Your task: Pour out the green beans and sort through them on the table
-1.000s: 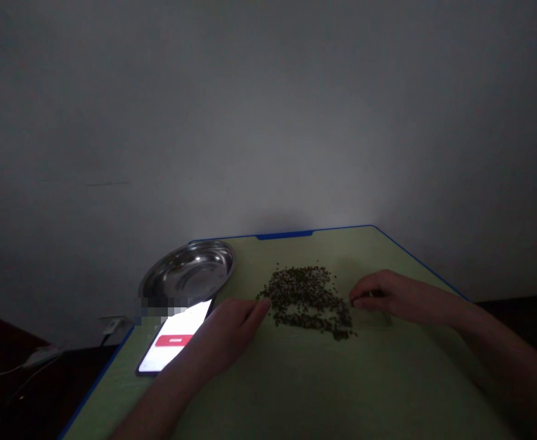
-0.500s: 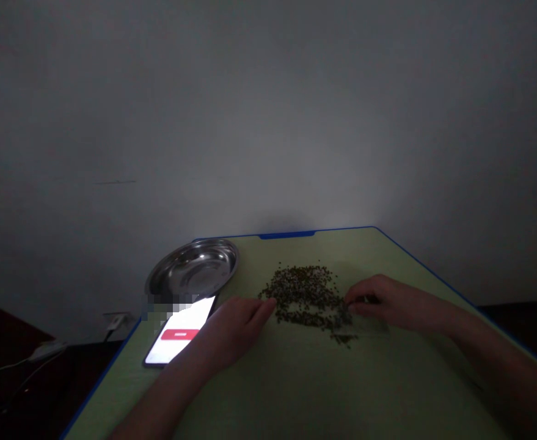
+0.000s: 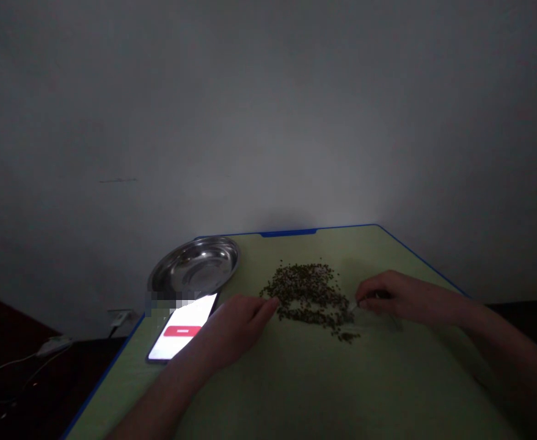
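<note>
A loose pile of small dark green and brown grains (image 3: 302,286), perhaps dried beans, is spread over the table. At the pile's left edge rests my left hand (image 3: 238,324), its thumb tip touching the grains. Its fingers look curled together, and whatever may be in them is hidden. On the pile's right side, my right hand (image 3: 385,296) pinches the edge of a thin clear plastic bag (image 3: 351,308). This bag lies low against the grains and partly under the hand; its outline is hard to make out in the dim light.
A round steel bowl (image 3: 199,266) stands at the back left. In front of it lies a lit phone (image 3: 181,331), partly behind my left forearm. The pale green table (image 3: 305,385) has a blue edge and stands by a grey wall (image 3: 268,122). Cables and a power strip (image 3: 54,346) lie at lower left.
My right hand has drawn slightly to the right, away from the grains, with the clear plastic bag in its pinch. My left hand has stayed in place.
</note>
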`<state>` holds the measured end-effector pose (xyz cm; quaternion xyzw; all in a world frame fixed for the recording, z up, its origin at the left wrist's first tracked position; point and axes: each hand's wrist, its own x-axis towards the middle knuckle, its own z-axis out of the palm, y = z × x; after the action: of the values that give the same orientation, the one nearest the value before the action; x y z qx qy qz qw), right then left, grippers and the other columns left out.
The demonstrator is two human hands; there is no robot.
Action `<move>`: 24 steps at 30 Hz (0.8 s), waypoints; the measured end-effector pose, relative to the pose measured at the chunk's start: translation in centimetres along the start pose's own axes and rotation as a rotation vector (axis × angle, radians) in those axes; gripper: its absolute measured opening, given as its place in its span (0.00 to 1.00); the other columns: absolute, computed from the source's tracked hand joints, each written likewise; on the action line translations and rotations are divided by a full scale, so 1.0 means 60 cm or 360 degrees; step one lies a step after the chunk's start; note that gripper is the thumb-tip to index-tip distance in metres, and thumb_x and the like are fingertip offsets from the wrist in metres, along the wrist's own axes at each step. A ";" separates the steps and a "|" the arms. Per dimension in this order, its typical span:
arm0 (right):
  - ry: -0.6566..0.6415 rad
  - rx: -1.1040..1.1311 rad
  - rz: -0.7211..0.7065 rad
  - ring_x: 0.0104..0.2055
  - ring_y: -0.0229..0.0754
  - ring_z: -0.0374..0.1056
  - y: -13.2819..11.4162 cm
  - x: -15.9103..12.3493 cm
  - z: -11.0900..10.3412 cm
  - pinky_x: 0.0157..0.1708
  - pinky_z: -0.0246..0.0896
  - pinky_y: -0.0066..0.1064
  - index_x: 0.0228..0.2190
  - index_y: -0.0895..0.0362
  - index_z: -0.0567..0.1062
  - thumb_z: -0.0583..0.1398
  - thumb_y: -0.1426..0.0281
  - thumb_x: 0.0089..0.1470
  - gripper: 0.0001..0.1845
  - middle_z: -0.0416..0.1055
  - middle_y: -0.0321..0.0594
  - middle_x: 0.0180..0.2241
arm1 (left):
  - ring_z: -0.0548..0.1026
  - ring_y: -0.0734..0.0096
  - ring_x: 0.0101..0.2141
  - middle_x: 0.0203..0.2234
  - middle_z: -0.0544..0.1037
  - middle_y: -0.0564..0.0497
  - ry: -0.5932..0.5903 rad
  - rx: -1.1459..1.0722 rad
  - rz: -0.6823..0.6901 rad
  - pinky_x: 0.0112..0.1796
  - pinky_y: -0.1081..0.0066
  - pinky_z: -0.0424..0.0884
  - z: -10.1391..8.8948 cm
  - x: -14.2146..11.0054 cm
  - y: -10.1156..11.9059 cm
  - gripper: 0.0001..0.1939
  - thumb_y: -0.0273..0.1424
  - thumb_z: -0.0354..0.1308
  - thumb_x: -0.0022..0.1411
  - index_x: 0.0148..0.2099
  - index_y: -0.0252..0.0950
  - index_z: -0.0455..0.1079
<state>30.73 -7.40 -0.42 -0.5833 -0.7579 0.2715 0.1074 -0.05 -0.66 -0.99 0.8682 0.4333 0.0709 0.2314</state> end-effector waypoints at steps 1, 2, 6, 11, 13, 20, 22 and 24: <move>-0.0012 -0.0004 -0.0002 0.28 0.39 0.63 0.000 0.001 0.002 0.28 0.56 0.30 0.31 0.57 0.77 0.53 0.61 0.57 0.16 0.71 0.38 0.27 | 0.61 0.75 0.18 0.15 0.59 0.56 0.0002 0.0005 0.0010 0.23 0.72 0.49 0.000 0.000 0.000 0.30 0.50 0.36 0.66 0.22 0.36 0.58; -0.0024 -0.0011 -0.0006 0.28 0.39 0.63 -0.001 0.002 0.003 0.27 0.56 0.30 0.31 0.57 0.77 0.53 0.61 0.57 0.16 0.71 0.38 0.27 | 0.61 0.75 0.19 0.16 0.60 0.56 0.0002 0.0007 0.0018 0.23 0.72 0.49 0.000 0.001 -0.001 0.30 0.50 0.36 0.66 0.22 0.36 0.59; -0.0030 -0.0023 -0.0043 0.28 0.39 0.64 -0.008 0.004 0.010 0.27 0.55 0.30 0.31 0.56 0.77 0.53 0.62 0.57 0.15 0.72 0.38 0.27 | 0.61 0.76 0.19 0.16 0.61 0.56 -0.0004 0.0008 0.0007 0.23 0.71 0.50 0.001 0.002 -0.004 0.30 0.51 0.36 0.66 0.23 0.35 0.59; -0.0022 -0.0015 -0.0074 0.27 0.39 0.64 -0.009 0.006 0.012 0.26 0.55 0.30 0.31 0.57 0.78 0.54 0.63 0.56 0.15 0.72 0.39 0.26 | 0.62 0.75 0.19 0.16 0.61 0.56 -0.0019 0.0005 0.0004 0.23 0.71 0.50 0.000 0.001 -0.003 0.30 0.51 0.35 0.66 0.23 0.36 0.59; -0.0030 -0.0006 -0.0078 0.27 0.39 0.63 -0.008 0.007 0.013 0.26 0.55 0.30 0.31 0.57 0.78 0.54 0.63 0.56 0.15 0.72 0.38 0.26 | 0.62 0.75 0.19 0.16 0.60 0.56 -0.0025 0.0005 -0.0003 0.23 0.71 0.50 -0.001 0.001 -0.002 0.30 0.51 0.35 0.66 0.23 0.36 0.59; 0.0038 -0.0016 -0.0033 0.30 0.40 0.66 -0.002 0.006 0.012 0.29 0.57 0.31 0.31 0.57 0.77 0.54 0.62 0.56 0.15 0.74 0.41 0.29 | 0.62 0.75 0.19 0.16 0.60 0.56 -0.0023 0.0016 -0.0013 0.23 0.71 0.50 0.000 0.000 0.000 0.29 0.50 0.36 0.66 0.22 0.36 0.59; 0.0053 -0.0022 -0.0016 0.29 0.40 0.65 -0.002 0.006 0.012 0.28 0.57 0.31 0.30 0.57 0.77 0.54 0.62 0.56 0.15 0.74 0.40 0.28 | 0.61 0.76 0.18 0.16 0.60 0.56 -0.0021 0.0010 -0.0007 0.23 0.71 0.50 0.000 0.000 0.000 0.29 0.50 0.36 0.66 0.22 0.36 0.59; 0.0047 -0.0016 -0.0011 0.27 0.39 0.64 -0.002 0.007 0.013 0.27 0.56 0.30 0.30 0.57 0.77 0.54 0.62 0.56 0.15 0.73 0.39 0.27 | 0.61 0.75 0.19 0.16 0.60 0.55 -0.0016 0.0010 0.0002 0.23 0.71 0.49 0.001 0.001 -0.001 0.29 0.50 0.36 0.66 0.22 0.36 0.59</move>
<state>30.16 -7.25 -1.06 -0.5852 -0.7596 0.2588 0.1166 -0.05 -0.61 -1.05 0.8696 0.4317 0.0653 0.2307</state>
